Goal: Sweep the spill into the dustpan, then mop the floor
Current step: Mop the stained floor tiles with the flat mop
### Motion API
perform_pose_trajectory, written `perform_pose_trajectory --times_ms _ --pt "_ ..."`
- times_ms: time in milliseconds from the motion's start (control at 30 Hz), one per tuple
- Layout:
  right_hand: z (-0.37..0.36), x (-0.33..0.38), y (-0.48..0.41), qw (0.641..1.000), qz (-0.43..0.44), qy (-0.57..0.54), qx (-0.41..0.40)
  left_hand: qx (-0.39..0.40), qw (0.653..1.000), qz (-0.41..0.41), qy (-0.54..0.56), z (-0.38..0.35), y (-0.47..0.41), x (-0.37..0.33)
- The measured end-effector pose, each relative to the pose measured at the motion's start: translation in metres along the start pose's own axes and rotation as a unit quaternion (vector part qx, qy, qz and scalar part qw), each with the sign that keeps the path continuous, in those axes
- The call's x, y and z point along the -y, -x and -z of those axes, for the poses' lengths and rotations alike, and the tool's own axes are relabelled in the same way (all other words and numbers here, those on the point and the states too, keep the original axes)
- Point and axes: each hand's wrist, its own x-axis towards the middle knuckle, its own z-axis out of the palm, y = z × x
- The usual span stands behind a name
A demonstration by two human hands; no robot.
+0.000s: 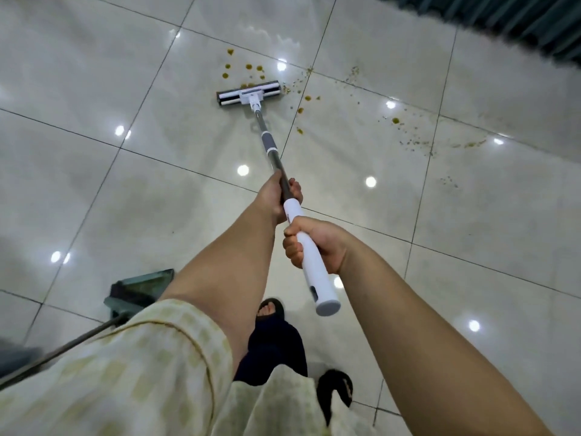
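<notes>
- Left hand (278,196) is wrapped round the dark shaft of the mop (273,155); right hand (309,243) is closed on its white grip, nearer the body.
- The mop head (247,94) lies flat on the tiled floor (94,89), touching the near edge of the yellow-brown spill (248,67).
- Mopping looks under way; the next stroke should push through the drops, then right towards the scattered crumbs (412,141).
- The dustpan (141,291) stands by the left foot, well clear of the stroke.

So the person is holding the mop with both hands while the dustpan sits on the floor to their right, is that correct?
Not quite: the head view shows the dustpan on the floor to their left. Both the left hand and right hand do hold the mop.
</notes>
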Motion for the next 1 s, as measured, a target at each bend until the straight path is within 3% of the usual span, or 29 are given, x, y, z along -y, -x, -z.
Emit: perform_pose_trajectory --times_ms 167,367,600,767,1000 --pt "0.005 -0.042 0.015 0.997 0.021 -0.068 -0.026 0.001 0.999 0.039 -0.001 0.02 0.015 0.03" --pt "0.006 -0.094 0.051 0.991 0.009 -0.13 0.017 -0.018 1.0 0.002 0.0 0.036 0.042 0.058" --pt "0.03 -0.15 0.1 0.995 -0.002 -0.098 0.035 -0.055 0.997 -0.026 -0.055 0.053 0.081 0.121" --pt "0.043 -0.141 0.132 0.995 0.024 -0.087 0.045 -0.066 0.987 -0.084 -0.117 0.026 0.1 0.14" --pt "0.031 -0.1 0.12 0.997 0.041 -0.055 0.041 -0.084 0.978 -0.084 -0.17 0.001 0.089 0.101"
